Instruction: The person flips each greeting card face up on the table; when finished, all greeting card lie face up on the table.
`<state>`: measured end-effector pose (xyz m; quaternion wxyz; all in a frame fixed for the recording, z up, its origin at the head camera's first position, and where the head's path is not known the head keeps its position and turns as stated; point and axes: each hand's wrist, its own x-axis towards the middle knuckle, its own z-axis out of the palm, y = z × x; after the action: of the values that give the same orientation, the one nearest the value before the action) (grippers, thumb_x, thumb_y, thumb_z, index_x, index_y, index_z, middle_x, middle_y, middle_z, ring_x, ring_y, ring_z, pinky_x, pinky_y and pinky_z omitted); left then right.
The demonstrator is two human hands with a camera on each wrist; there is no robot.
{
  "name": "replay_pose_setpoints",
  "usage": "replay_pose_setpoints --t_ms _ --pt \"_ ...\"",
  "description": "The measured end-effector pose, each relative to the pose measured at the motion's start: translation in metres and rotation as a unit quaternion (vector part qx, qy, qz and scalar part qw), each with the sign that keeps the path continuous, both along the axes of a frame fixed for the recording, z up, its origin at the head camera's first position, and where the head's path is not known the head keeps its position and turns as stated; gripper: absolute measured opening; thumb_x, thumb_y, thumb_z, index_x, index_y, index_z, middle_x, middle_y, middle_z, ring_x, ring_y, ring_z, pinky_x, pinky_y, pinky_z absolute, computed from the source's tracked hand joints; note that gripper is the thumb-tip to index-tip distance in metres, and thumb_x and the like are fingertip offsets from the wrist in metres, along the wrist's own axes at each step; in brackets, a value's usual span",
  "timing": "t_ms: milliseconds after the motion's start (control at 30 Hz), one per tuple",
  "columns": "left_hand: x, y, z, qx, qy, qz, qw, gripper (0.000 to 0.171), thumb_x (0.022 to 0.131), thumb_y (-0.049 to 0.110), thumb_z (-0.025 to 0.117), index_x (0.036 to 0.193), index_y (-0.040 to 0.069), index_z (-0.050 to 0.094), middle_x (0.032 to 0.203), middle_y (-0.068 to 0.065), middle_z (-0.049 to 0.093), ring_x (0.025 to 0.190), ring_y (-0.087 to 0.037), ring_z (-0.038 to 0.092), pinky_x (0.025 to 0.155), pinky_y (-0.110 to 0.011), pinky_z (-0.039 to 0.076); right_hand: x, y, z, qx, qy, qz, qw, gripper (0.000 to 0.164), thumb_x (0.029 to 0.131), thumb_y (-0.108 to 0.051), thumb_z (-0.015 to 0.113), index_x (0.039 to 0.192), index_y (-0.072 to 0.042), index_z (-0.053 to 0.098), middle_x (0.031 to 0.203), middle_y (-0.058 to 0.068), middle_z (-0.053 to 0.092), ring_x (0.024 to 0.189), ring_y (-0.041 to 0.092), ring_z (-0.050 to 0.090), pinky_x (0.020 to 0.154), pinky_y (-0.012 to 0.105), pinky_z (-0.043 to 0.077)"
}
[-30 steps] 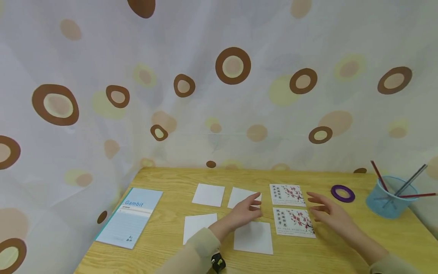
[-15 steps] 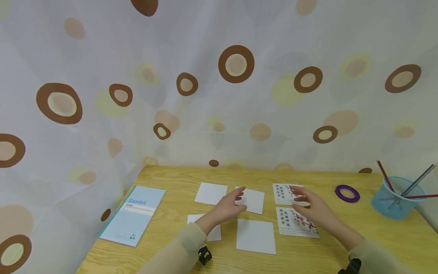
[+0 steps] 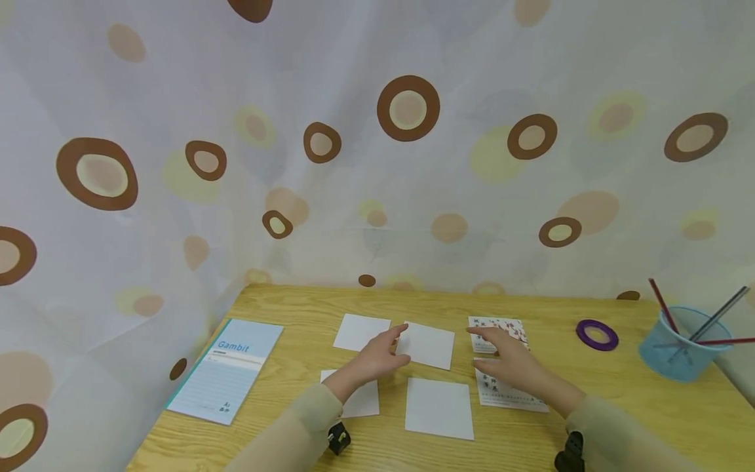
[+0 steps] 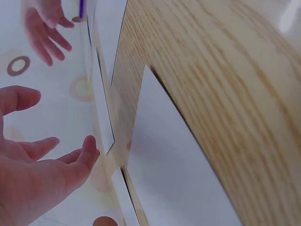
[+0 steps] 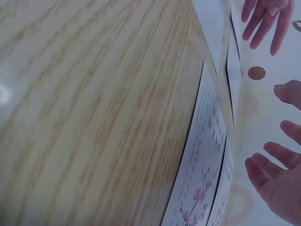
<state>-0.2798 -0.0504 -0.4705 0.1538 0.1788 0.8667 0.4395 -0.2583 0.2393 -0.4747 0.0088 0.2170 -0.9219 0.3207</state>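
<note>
Both hands hover over the table, holding nothing. My left hand point(image 3: 373, 362) is above the plain white cards, its fingers spread apart in the left wrist view. Around it lie a back-left card point(image 3: 354, 330), a back-right card point(image 3: 429, 345), a front-left card point(image 3: 362, 400) partly hidden by the arm, and a front-right card point(image 3: 439, 408). My right hand point(image 3: 512, 362), fingers loosely extended, is over two cards printed with red blossom branches and dark characters. It partly covers the back printed card point(image 3: 512, 328) and the front printed card point(image 3: 508, 396).
A blue-and-white notebook marked Gambit point(image 3: 227, 370) lies at the left of the wooden table point(image 3: 318, 301). Right of the cards are a purple ring point(image 3: 597, 335) and a light blue cup point(image 3: 678, 347) holding several thin sticks. A spotted curtain point(image 3: 342, 85) hangs behind.
My left hand has moved left, off the back-right white card. My right hand has swung left from beside the printed cards to above them. The cards lie as before; the head view shifted slightly.
</note>
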Motion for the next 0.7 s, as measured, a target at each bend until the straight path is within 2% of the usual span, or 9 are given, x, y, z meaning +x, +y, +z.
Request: replay_pose_setpoints --t_ms 67,133,333,567,700 --pt "-0.001 0.000 0.000 -0.002 0.000 -0.004 1.0000 0.070 0.089 0.017 0.061 0.153 0.005 0.036 0.153 -0.023 0.039 0.134 -0.040 0.047 0.097 -0.048 0.048 -0.002 -0.004 -0.001 0.020 0.011 0.008 1.000 0.058 0.089 -0.016 0.072 0.140 0.000 0.051 0.138 0.024 0.054 0.125 0.046 0.051 0.094 0.055 0.051" --pt "-0.002 0.000 0.000 -0.009 0.004 -0.011 0.9999 0.067 0.090 0.017 0.061 0.151 0.005 0.038 0.154 -0.021 0.040 0.135 -0.039 0.046 0.101 -0.049 0.046 -0.004 -0.007 -0.003 0.042 0.022 0.016 0.999 0.057 0.089 -0.017 0.073 0.140 0.000 0.051 0.138 0.023 0.055 0.127 0.046 0.051 0.098 0.058 0.047" --pt "-0.003 -0.001 -0.001 -0.039 0.010 -0.040 0.9984 0.057 0.091 0.017 0.061 0.145 0.001 0.048 0.152 -0.024 0.040 0.145 -0.040 0.033 0.116 -0.055 0.032 -0.011 -0.015 -0.007 0.070 0.017 0.046 0.996 0.060 0.090 -0.020 0.073 0.142 -0.001 0.051 0.144 0.030 0.047 0.132 0.051 0.043 0.103 0.066 0.039" --pt "-0.003 -0.003 -0.004 -0.046 0.000 -0.054 0.9975 0.054 0.093 0.019 0.061 0.143 0.003 0.052 0.150 -0.022 0.045 0.143 -0.040 0.036 0.115 -0.055 0.033 -0.019 -0.022 -0.013 0.119 0.035 0.069 0.990 0.057 0.088 -0.027 0.074 0.139 -0.007 0.056 0.144 0.030 0.048 0.134 0.052 0.041 0.106 0.068 0.035" --pt "-0.002 -0.003 -0.004 -0.066 -0.004 -0.054 0.9964 0.052 0.094 0.022 0.060 0.142 0.006 0.054 0.152 -0.023 0.042 0.145 -0.041 0.032 0.117 -0.057 0.029 -0.020 -0.026 -0.017 0.133 0.035 0.080 0.987 0.057 0.089 -0.034 0.073 0.138 -0.010 0.058 0.144 0.029 0.049 0.135 0.056 0.037 0.106 0.071 0.032"
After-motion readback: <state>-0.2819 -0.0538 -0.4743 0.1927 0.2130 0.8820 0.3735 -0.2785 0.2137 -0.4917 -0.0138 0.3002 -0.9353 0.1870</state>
